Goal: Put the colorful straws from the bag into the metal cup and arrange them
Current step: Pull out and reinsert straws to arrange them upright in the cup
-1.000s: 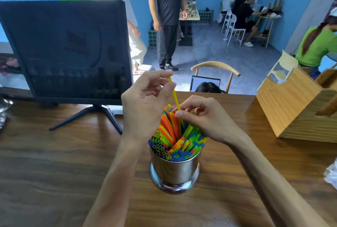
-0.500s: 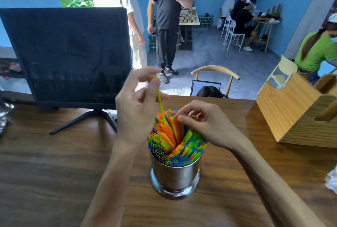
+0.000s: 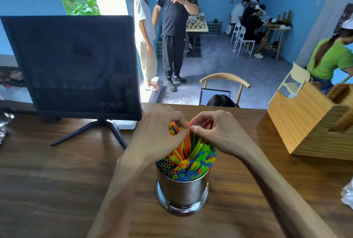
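A shiny metal cup point(image 3: 182, 192) stands on the wooden table point(image 3: 57, 190), packed with colorful straws point(image 3: 188, 159) in orange, yellow, green and blue. My left hand point(image 3: 155, 138) hovers over the left side of the bundle, fingers curled and pinching the tips of the tallest straws. Fingertip to fingertip with it, my right hand point(image 3: 219, 132) pinches straw tips from the right. The straw tops under the fingers are partly hidden. No bag of straws is plainly seen.
A black monitor point(image 3: 74, 65) on a tripod stand stands at the back left. A wooden box point(image 3: 309, 121) sits at the right. Crinkled plastic point(image 3: 347, 195) lies at the right edge. Behind the table are a chair point(image 3: 225, 79) and several people.
The yellow straw my left hand held high has gone down into the bundle. Both hands have come together over the straw tops. The camera has tilted up.
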Demonstrator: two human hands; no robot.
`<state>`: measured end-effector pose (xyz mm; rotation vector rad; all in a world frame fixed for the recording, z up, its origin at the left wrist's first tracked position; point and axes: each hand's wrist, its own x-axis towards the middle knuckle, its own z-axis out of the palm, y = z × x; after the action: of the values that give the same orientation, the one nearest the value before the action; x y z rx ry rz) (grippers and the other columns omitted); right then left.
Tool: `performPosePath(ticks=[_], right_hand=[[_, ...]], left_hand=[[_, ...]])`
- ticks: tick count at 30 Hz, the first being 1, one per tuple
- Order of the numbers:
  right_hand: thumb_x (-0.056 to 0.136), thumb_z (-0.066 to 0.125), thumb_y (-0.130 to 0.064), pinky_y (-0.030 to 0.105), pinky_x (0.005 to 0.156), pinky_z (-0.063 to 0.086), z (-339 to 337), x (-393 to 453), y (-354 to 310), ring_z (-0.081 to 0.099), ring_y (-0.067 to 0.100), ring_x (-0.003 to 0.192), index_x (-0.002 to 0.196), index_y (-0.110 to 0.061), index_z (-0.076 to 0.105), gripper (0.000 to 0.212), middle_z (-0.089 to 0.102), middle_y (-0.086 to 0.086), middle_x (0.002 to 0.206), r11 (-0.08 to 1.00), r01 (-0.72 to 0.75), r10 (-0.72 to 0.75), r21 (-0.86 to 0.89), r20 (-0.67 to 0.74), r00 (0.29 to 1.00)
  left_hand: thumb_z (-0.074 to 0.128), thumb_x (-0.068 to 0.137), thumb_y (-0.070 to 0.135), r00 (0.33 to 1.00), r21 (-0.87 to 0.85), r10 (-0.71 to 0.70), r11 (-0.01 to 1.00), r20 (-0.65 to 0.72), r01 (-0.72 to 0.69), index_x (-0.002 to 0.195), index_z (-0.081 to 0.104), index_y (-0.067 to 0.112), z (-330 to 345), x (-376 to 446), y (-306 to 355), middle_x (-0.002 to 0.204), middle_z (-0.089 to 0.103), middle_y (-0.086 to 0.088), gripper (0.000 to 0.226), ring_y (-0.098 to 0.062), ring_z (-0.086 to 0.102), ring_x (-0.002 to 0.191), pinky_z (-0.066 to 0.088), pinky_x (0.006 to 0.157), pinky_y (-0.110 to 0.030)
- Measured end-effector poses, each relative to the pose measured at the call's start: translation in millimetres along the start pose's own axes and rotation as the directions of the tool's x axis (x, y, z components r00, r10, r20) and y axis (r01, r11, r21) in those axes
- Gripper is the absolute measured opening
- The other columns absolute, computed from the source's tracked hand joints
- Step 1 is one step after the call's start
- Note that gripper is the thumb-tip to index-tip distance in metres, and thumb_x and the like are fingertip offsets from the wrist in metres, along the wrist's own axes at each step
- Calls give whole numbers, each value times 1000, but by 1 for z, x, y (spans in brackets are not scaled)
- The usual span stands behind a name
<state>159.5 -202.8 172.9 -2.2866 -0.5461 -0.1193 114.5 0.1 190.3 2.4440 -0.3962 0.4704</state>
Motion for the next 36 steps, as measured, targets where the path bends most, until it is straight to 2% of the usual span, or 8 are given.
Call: performPosePath(ticks=[6,8,12,17,18,23,32,36], right_hand=[[93,74,-28,11,55,39,3,-3,-1,54,-3,57,86,-29,75,7,65,-25,65,990,77,-77,120,-9,997],[93,75,-28,13,59,41,4,-4,0,56,-2,61,91,-29,73,2,70,-18,76,980,69,-69,187,-6,998],[90,78,-25,20,61,46,5,-6,1,56,5,64,103,-32,62,22,75,-2,86,917,-7,-7,399,34,999],[90,78,-22,50,75,56,6,-8,-1,69,38,85,108,-27,56,28,78,7,93,847,-64,20,528,88,996],[91,77,-22,50,78,56,5,-9,0,70,36,88,108,-26,57,27,78,6,94,839,-73,22,539,100,995],[89,73,-22,21,78,55,1,-12,2,74,13,93,111,-22,58,27,80,3,101,762,-112,24,638,145,989],[85,78,-10,24,77,57,-1,-13,4,70,12,87,105,-30,63,31,79,4,102,746,-95,4,659,139,990],[88,78,-8,21,74,57,-1,-13,5,69,8,82,107,-27,65,30,79,2,100,754,-90,4,651,133,991]], left_hand=[[69,84,30,999,-1,-36,999,34,36,101,62,44,1,1,10,101,59,23,23,-3,55,100,54,86,-39],[70,82,31,999,-2,-31,1000,43,31,107,59,44,1,0,12,100,59,25,30,-4,56,102,54,88,-41],[80,81,35,999,9,-21,1000,42,20,116,65,45,-1,0,13,89,60,32,39,-6,59,100,53,88,-42],[82,83,35,999,-3,-38,999,30,38,96,79,40,1,1,11,92,72,16,15,-9,61,96,51,86,-44],[82,83,36,999,-11,-49,999,21,49,96,80,40,1,1,10,92,73,16,13,-10,62,97,52,86,-44],[81,83,42,995,-55,-86,995,-43,84,95,80,40,3,0,7,89,73,14,12,-9,63,95,54,82,-43],[81,85,36,998,-75,-6,997,-62,1,91,80,34,5,0,6,87,72,13,6,-12,62,93,52,81,-44],[80,87,33,997,-105,16,994,-78,-24,90,77,34,5,0,6,87,70,15,5,-7,61,86,52,77,-32]])
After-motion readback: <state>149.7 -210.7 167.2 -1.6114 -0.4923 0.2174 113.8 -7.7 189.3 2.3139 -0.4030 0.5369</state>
